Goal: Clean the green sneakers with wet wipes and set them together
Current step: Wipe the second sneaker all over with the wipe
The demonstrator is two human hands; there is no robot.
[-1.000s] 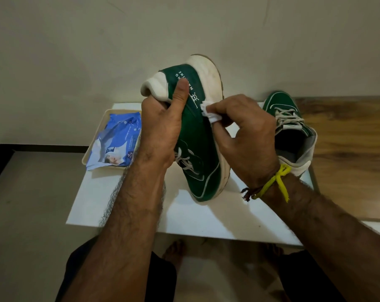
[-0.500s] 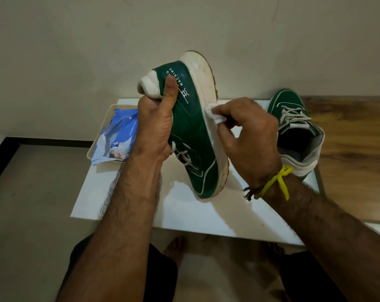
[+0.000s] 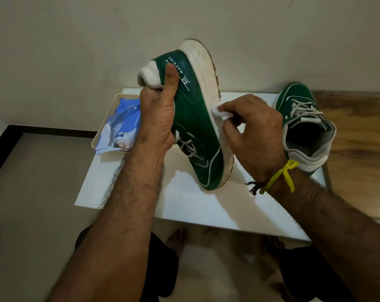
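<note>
We see white tabletop (image 3: 191,205) against plain wall, wood-grain surface (image 3: 359,127) at right, pale floor below. Left hand (image 3: 156,118) grasps heel of raised green sneaker (image 3: 197,127), toe touching tabletop, sole turned right. Right hand (image 3: 254,131) pinches white wipe (image 3: 220,112) against white sole edge. Second sneaker (image 3: 304,127) upright behind right hand, partly hidden. Blue wipe pack (image 3: 121,129) in tray (image 3: 95,142); its print unreadable. Heel lettering: "MACHINE".

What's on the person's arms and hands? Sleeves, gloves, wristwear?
Both forearms are bare and hairy: no sleeves in view, no gloves. The left hand wears nothing. The right hand has a knotted yellow band at the wrist, with a dark frayed thread beside it.
</note>
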